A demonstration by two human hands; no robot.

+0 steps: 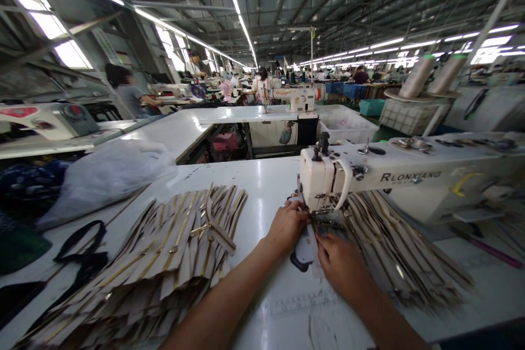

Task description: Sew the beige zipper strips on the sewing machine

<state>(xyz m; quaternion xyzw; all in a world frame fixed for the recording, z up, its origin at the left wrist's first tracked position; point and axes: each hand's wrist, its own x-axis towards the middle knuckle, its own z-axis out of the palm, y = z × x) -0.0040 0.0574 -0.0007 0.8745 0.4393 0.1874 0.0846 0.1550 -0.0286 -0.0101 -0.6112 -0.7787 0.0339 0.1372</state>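
Note:
A white sewing machine (324,178) stands over the table, its presser foot (326,220) low at the bed. Left of the foot is my left hand (289,224), fingers bent and together, the tips by the needle area; what lies under them is hidden. My right hand (342,262) is just in front of the foot, thumb and fingers closed on a narrow strip that looks like a zipper (314,235), mostly covered. A large pile of beige zippers with gold teeth (176,246) spreads to my left. More beige zippers (394,246) lie under the machine arm on the right.
A clear plastic bag (110,175) and a black strap (82,246) lie at the left. A purple-handled tool (496,254) rests at the right. Thread cones (418,76) stand behind the machine. Another sewing machine (299,99) and a white bin (348,126) are ahead; people work beyond.

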